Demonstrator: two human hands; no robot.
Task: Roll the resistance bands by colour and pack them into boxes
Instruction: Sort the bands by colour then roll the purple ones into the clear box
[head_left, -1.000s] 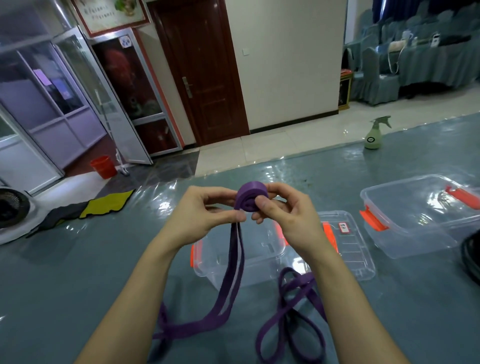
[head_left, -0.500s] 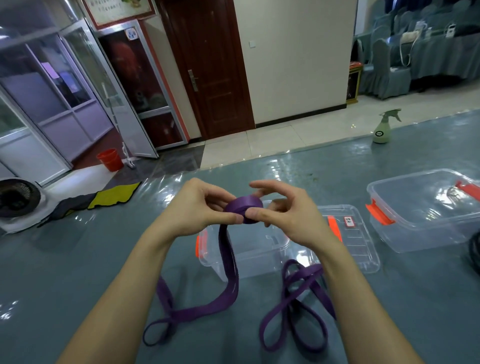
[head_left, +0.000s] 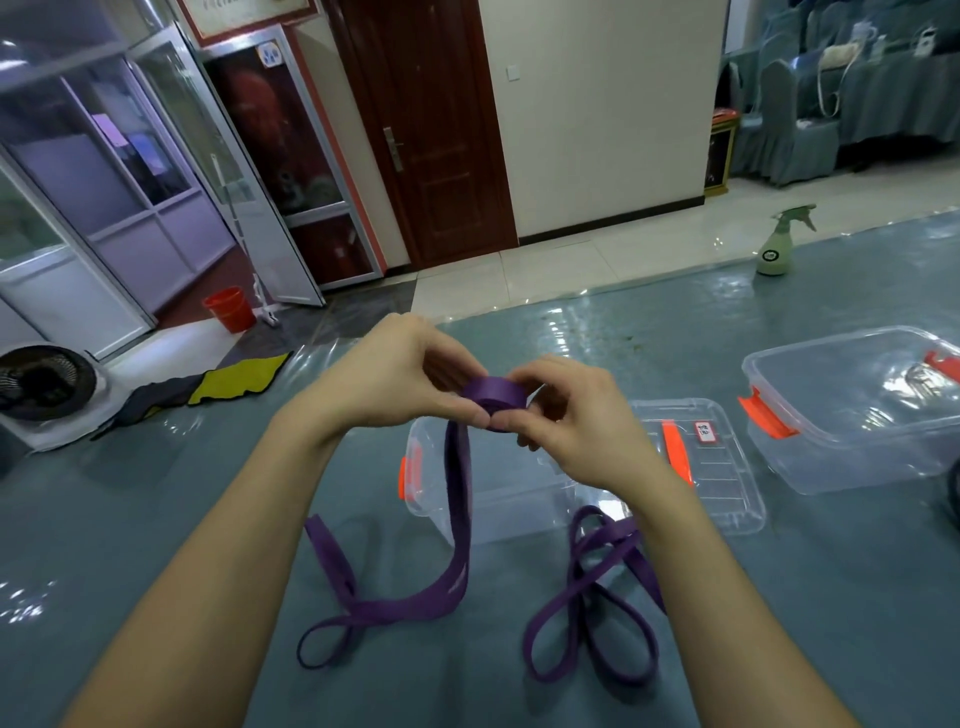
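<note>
Both hands hold a partly rolled purple resistance band (head_left: 493, 396) above the table. My left hand (head_left: 384, 379) pinches the roll from the left and my right hand (head_left: 566, 415) pinches it from the right. The band's loose tail (head_left: 457, 519) hangs from the roll and lies looped on the table. A second purple band (head_left: 592, 587) lies tangled under my right forearm. An open clear box (head_left: 498, 493) with orange clasps stands just beyond the hands, and its lid (head_left: 722, 467) lies beside it.
A second clear box (head_left: 862, 410) with orange clasps stands at the right. A spray bottle (head_left: 776, 241) is at the table's far edge. A black object (head_left: 953, 488) shows at the right border. Black and yellow bands (head_left: 208, 387) lie at the far left of the table.
The roll has turned from upright to lying flatter between my fingers. More of the tail has been wound on, and its end loop has slid on the table.
</note>
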